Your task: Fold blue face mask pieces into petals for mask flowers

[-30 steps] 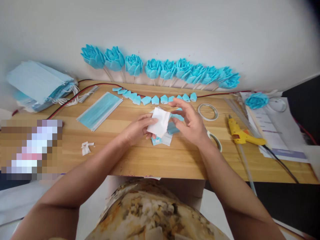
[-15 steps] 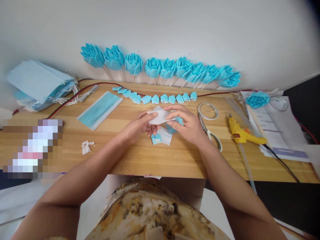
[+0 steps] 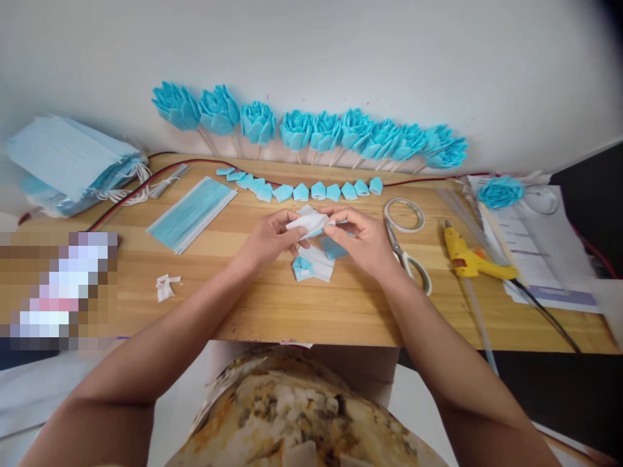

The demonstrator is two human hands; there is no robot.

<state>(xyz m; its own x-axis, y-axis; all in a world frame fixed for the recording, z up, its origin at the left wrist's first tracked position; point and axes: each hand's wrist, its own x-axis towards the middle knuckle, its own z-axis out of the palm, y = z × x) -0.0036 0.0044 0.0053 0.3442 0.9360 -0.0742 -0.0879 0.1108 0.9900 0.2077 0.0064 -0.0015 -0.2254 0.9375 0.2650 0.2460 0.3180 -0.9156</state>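
Note:
Both my hands pinch a small white piece of mask fabric [image 3: 308,222] above the wooden table [image 3: 272,305]. My left hand [image 3: 269,239] grips its left end, my right hand [image 3: 363,239] its right end, fingers closed on it. Just below the hands lie a few cut blue and white fabric pieces [image 3: 313,264]. A row of folded blue petals [image 3: 311,189] lies beyond the hands. Several blue fabric roses on sticks [image 3: 311,130] lean against the wall.
A flat blue face mask [image 3: 191,213] lies to the left, with a stack of masks [image 3: 68,165] at far left. Scissors [image 3: 409,259], a tape roll [image 3: 403,215] and a yellow glue gun [image 3: 470,259] lie right. White scraps [image 3: 165,287] sit near the front left.
The white piece was held up flat in my left hand alone; my right hand has come in and both now pinch it, folded narrower and lower.

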